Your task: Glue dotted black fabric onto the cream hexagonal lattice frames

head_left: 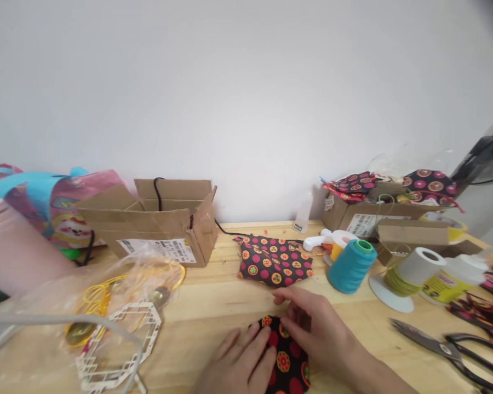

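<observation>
A piece of black fabric with red dots and orange flowers [283, 361] lies on the wooden table in front of me. My left hand [240, 361] rests flat on its left side, fingers stretched out. At its upper right edge is my right hand [312, 323], with the fingers curled and the thumb touching the cloth; whether it pinches the edge is hard to see. Just beyond my hands lies a second patterned fabric piece [273, 261], slightly wrinkled. To the right of that stands a teal thread cone [352, 266], tilted in view.
Black-handled scissors [443, 345] lie at right, near a spool of green cord [406, 279] and a glue bottle [452, 276]. Cardboard boxes stand at back left [164, 224] and back right [370, 216]. At left are a white plastic frame [119, 350], yellow cord [94, 298] and a pink cylinder [20, 246].
</observation>
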The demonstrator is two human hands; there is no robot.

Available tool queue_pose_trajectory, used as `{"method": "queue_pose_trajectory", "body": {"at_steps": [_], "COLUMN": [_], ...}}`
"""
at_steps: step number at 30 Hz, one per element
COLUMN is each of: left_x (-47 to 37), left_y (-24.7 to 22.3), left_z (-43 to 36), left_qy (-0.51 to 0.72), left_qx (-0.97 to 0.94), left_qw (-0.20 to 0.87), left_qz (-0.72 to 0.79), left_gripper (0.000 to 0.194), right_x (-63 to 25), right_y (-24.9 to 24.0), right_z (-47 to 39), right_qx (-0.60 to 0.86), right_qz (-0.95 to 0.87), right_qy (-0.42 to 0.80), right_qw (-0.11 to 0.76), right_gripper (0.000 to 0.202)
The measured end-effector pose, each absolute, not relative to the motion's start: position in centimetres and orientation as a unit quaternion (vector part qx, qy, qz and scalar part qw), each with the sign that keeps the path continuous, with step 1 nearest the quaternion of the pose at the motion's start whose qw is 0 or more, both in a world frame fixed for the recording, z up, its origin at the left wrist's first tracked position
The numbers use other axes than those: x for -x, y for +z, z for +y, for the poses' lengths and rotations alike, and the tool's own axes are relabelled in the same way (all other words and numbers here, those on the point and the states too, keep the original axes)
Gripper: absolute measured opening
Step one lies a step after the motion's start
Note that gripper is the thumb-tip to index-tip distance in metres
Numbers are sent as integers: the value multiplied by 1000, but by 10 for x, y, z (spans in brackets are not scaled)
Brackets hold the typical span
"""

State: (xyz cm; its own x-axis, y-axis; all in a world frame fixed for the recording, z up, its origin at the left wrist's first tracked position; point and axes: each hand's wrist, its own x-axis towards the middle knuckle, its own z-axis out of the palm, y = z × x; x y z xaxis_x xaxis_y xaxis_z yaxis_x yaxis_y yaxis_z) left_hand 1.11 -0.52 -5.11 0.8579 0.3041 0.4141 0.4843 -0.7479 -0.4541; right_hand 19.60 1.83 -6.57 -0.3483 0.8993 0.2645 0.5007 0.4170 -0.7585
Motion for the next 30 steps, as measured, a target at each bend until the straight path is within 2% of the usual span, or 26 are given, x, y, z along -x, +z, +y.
{"method": "queue_pose_trajectory", "body": {"at_steps": [5, 12, 15, 19, 21, 24, 27, 30], "left_x": [-10, -1, 5, 5, 4, 1, 0, -2], "left_y": [-54, -52, -49, -54, -59, -63, -60, -55], "left_z": [-5, -3, -3, -2, -2, -5, -10, -16], "left_qy": [-179, -208, -211, -134, -103, -92, -101, -114], "left_qx": [929, 936, 915, 893, 894, 885, 860, 819], "left_qw": [219, 143, 92, 56, 35, -8, -74, -170], "left_qz": [-239, -247, -332, -427, -434, -456, -495, -536], "left_gripper": [24, 20, 27, 56, 62, 60, 60, 64], "right_x": [-197, -205, -207, -203, -201, -200, -200, -202], "right_y": [-65, -63, -59, -52, -51, -52, -55, -59], "right_z": [18, 23, 20, 10, 5, 1, 0, 3], "right_qx": [458, 498, 506, 470, 460, 467, 498, 503], "right_qz": [-761, -722, -739, -800, -821, -827, -792, -708], "right_qy": [304, 324, 306, 248, 226, 215, 252, 381], "right_qw": [346, 354, 323, 278, 252, 228, 249, 317], "right_gripper": [40, 20, 31, 56, 58, 57, 54, 49]}}
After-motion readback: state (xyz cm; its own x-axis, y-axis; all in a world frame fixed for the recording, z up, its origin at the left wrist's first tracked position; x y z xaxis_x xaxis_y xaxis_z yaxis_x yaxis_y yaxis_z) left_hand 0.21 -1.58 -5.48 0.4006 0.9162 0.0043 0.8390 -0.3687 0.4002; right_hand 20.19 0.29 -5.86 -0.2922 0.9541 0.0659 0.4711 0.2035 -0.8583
